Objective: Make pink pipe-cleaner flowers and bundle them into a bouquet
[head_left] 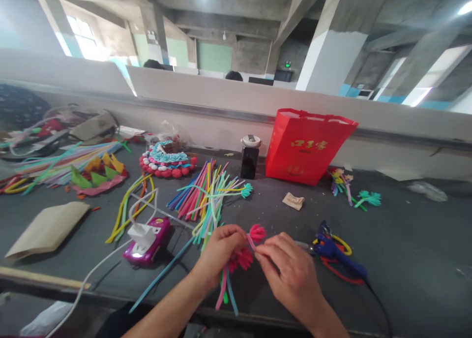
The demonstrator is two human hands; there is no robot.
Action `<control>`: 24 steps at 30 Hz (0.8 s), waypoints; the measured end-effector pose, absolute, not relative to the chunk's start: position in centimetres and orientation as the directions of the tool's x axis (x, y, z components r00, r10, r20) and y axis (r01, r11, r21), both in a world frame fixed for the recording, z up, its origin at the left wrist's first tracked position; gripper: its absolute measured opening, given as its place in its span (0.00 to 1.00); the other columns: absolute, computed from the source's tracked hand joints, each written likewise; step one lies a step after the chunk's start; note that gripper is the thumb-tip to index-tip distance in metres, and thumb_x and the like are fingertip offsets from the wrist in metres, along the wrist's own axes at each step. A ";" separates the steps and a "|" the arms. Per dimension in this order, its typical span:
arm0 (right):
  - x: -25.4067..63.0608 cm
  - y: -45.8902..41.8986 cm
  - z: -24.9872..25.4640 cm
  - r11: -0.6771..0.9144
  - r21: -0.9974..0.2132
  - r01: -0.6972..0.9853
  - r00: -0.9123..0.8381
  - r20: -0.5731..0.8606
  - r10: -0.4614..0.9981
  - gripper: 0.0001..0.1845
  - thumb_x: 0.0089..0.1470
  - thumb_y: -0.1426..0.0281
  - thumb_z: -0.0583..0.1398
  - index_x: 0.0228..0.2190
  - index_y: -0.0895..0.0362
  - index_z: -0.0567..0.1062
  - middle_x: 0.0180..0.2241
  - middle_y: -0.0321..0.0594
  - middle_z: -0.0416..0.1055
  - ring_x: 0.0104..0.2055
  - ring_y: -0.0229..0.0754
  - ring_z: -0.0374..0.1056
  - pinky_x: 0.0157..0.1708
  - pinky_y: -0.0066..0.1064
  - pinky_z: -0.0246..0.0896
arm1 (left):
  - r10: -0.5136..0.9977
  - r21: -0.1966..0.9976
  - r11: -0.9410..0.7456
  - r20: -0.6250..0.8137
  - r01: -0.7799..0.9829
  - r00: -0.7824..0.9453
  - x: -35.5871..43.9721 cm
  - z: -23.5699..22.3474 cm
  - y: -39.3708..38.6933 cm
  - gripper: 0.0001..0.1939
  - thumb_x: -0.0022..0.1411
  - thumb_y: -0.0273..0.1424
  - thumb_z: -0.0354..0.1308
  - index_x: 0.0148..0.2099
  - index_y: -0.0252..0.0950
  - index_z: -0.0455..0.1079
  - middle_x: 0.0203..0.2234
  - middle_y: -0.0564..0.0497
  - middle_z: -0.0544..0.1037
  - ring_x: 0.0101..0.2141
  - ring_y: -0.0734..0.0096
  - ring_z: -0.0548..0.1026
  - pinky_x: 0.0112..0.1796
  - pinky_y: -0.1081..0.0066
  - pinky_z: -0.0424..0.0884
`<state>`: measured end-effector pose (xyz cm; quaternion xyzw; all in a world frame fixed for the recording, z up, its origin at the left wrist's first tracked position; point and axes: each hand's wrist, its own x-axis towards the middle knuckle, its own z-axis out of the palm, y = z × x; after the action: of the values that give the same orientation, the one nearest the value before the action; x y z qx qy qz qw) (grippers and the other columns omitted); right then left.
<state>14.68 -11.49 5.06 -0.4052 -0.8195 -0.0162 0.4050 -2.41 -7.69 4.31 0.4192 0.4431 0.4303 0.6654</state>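
Between my hands is a small pink pipe-cleaner flower [257,232] on a light pink stem [251,242]. My left hand [224,252] pinches at the flower's left side, its fingertips by the stem. My right hand [289,266] is closed with thumb and forefinger at the stem's lower end. Below my left hand shows a larger pink fuzzy flower [241,259], partly covered by the fingers. Pink, green and blue pipe-cleaner stems [230,291] hang down beneath it toward the table edge. Whether the left hand also grips these is hidden.
Loose pipe cleaners [202,195] lie ahead. A blue glue gun [337,254] with a cord rests right, pliers-like handles beside it. A purple power strip [147,242] stands left. Farther back are a red bag [308,148], a black phone [250,162] and teal flowers [368,199].
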 end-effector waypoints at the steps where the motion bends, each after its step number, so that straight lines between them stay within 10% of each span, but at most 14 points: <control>1: 14.6 -11.5 4.8 0.662 -0.320 0.678 -0.335 0.667 0.665 0.07 0.58 0.78 0.59 0.33 0.55 0.76 0.29 0.39 0.72 0.33 0.42 0.66 0.37 0.34 0.61 | 0.928 0.897 0.334 -0.259 -0.290 0.266 -2.5 4.3 -7.6 0.06 0.49 0.31 0.59 0.26 0.32 0.68 0.13 0.60 0.58 0.16 0.83 0.52 0.20 0.77 0.49; 8: 14.8 -10.7 3.5 0.536 -0.637 0.554 -0.210 0.516 0.831 0.06 0.57 0.75 0.60 0.30 0.55 0.76 0.29 0.38 0.73 0.33 0.41 0.69 0.34 0.29 0.62 | 0.816 0.710 0.515 -0.235 -0.481 0.528 -3.3 3.8 -7.4 0.07 0.48 0.29 0.63 0.25 0.30 0.71 0.12 0.61 0.52 0.16 0.83 0.48 0.19 0.77 0.47; 12: 15.4 -9.8 3.7 0.432 -0.795 0.427 -0.226 0.368 0.902 0.07 0.53 0.77 0.62 0.27 0.55 0.78 0.27 0.35 0.73 0.29 0.37 0.68 0.30 0.26 0.61 | 0.761 0.723 0.553 -0.234 -0.414 0.605 -3.3 3.7 -7.7 0.05 0.46 0.27 0.63 0.25 0.29 0.72 0.16 0.55 0.66 0.16 0.86 0.48 0.19 0.77 0.44; 24: 17.1 -8.7 4.0 0.396 -0.841 0.369 -0.313 0.289 0.905 0.05 0.52 0.68 0.67 0.27 0.56 0.79 0.28 0.36 0.72 0.31 0.38 0.69 0.31 0.27 0.62 | 0.706 0.895 0.439 -0.399 0.080 0.585 -3.0 5.0 -8.7 0.07 0.41 0.30 0.60 0.25 0.32 0.76 0.22 0.50 0.78 0.20 0.78 0.62 0.21 0.77 0.54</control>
<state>17.13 -8.73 3.98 -0.4327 -0.7360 0.3387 0.3953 -2.98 -8.74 4.98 0.4864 0.4044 0.2100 0.7455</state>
